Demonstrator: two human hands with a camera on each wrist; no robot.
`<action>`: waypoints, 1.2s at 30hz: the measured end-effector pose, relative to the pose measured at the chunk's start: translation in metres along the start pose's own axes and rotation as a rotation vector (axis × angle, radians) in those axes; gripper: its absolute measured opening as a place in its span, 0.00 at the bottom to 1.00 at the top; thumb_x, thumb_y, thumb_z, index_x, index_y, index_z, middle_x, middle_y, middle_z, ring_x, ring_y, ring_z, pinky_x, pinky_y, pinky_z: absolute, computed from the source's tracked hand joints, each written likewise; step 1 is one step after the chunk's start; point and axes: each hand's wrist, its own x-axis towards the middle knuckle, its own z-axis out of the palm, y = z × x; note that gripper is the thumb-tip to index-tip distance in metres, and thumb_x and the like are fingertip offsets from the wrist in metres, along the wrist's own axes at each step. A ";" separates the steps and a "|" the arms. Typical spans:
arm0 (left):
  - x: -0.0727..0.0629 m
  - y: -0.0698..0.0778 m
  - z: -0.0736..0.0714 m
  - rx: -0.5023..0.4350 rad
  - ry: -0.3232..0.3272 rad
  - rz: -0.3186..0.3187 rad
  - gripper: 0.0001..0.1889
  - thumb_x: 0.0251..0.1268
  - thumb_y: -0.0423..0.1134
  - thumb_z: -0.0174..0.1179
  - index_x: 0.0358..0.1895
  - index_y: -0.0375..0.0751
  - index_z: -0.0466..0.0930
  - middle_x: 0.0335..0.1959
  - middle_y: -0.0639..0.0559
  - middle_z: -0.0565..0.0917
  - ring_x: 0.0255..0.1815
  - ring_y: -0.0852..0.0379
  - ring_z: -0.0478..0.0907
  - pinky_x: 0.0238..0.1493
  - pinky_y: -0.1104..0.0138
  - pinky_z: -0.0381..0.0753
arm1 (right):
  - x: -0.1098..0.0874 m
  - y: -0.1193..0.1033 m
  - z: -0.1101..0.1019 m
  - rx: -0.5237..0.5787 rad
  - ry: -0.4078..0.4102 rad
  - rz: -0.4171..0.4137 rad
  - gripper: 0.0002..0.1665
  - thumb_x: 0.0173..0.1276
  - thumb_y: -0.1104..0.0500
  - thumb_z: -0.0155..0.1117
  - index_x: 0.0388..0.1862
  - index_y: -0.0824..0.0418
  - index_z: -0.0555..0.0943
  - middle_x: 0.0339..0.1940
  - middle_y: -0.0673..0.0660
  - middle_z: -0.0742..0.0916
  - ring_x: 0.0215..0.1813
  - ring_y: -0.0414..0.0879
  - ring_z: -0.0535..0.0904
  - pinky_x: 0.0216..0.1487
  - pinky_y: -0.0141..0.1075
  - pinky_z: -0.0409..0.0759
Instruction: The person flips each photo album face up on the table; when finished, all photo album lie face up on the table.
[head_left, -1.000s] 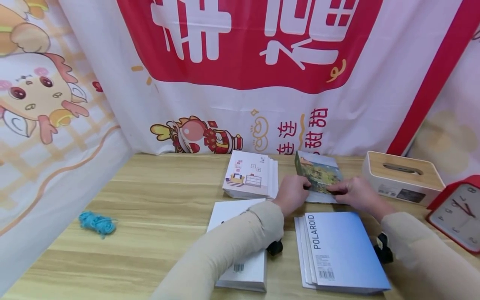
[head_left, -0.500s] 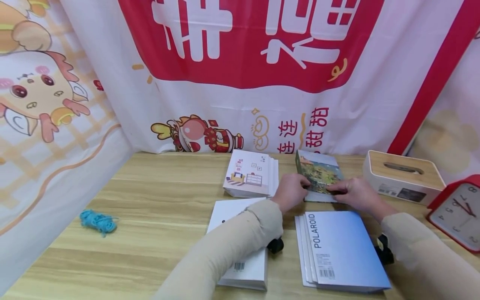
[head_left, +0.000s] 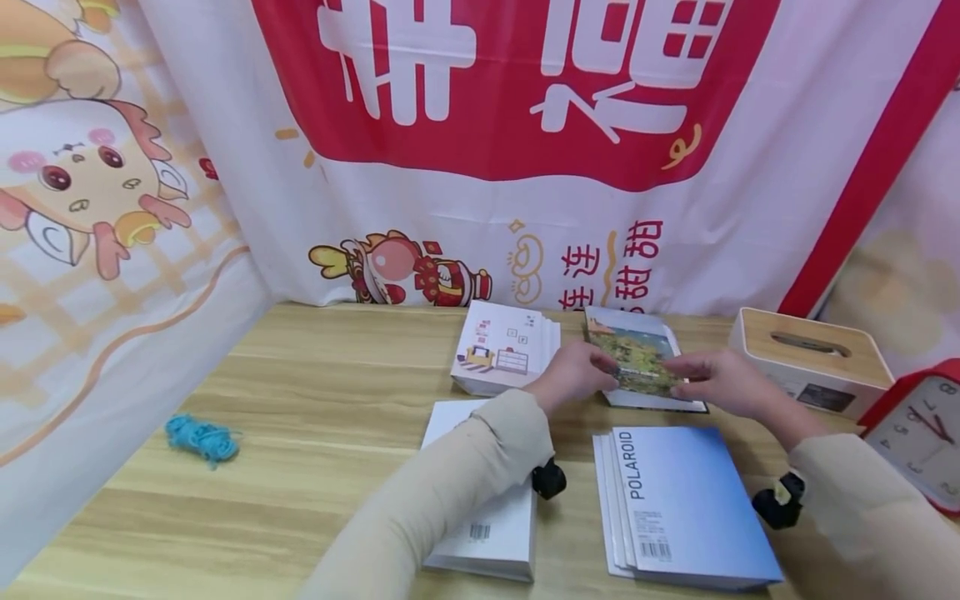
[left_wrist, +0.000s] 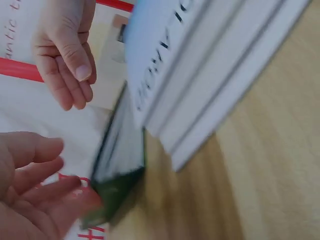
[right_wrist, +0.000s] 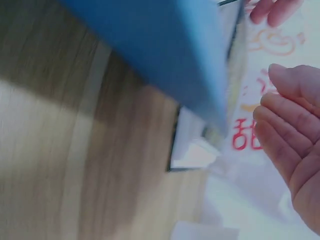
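At the back right of the table lies a book (head_left: 637, 354) with a garden landscape on its cover; its dark green edge (left_wrist: 116, 192) faces the left wrist camera. My left hand (head_left: 573, 375) hovers at the book's left side, fingers loosely bent and holding nothing. Over the opposite side is my right hand (head_left: 720, 379), its fingers extended and apart from the cover. Both wrist views show space between the palms and the book. Nearer me is a stack of POLAROID books (head_left: 690, 500), the top one blue. White books (head_left: 487, 533) lie partly under my left forearm.
A stack of white illustrated books (head_left: 498, 346) stands at the back centre. To the right are a wood-topped tissue box (head_left: 817, 350) and a red clock (head_left: 918, 433). Blue yarn (head_left: 201, 439) lies on the left. A printed curtain (head_left: 495, 200) hangs behind the table (head_left: 315, 500).
Both hands have loosened from the garden-cover book and drawn slightly apart. The book has turned a little, and its green left edge no longer shows in the head view, which has shifted slightly.
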 end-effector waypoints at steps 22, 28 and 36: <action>-0.100 0.022 -0.073 -0.068 0.094 0.204 0.19 0.60 0.38 0.60 0.56 0.52 0.77 0.57 0.57 0.78 0.55 0.63 0.76 0.51 0.74 0.76 | -0.040 -0.074 0.027 0.366 0.077 0.009 0.41 0.61 0.44 0.62 0.68 0.62 0.64 0.65 0.63 0.73 0.63 0.57 0.71 0.54 0.38 0.77; -0.136 -0.008 -0.076 0.040 0.080 0.347 0.20 0.61 0.36 0.58 0.58 0.44 0.75 0.59 0.51 0.77 0.57 0.56 0.75 0.54 0.72 0.75 | -0.050 -0.090 0.058 0.421 0.111 -0.023 0.43 0.61 0.47 0.63 0.70 0.61 0.60 0.68 0.62 0.69 0.66 0.55 0.68 0.56 0.33 0.73; -0.176 -0.040 -0.070 0.248 0.025 0.518 0.24 0.60 0.41 0.60 0.61 0.41 0.72 0.62 0.48 0.73 0.64 0.56 0.68 0.64 0.64 0.67 | -0.062 -0.111 0.099 0.514 0.059 -0.010 0.49 0.61 0.49 0.64 0.73 0.60 0.51 0.71 0.63 0.62 0.68 0.56 0.64 0.61 0.39 0.69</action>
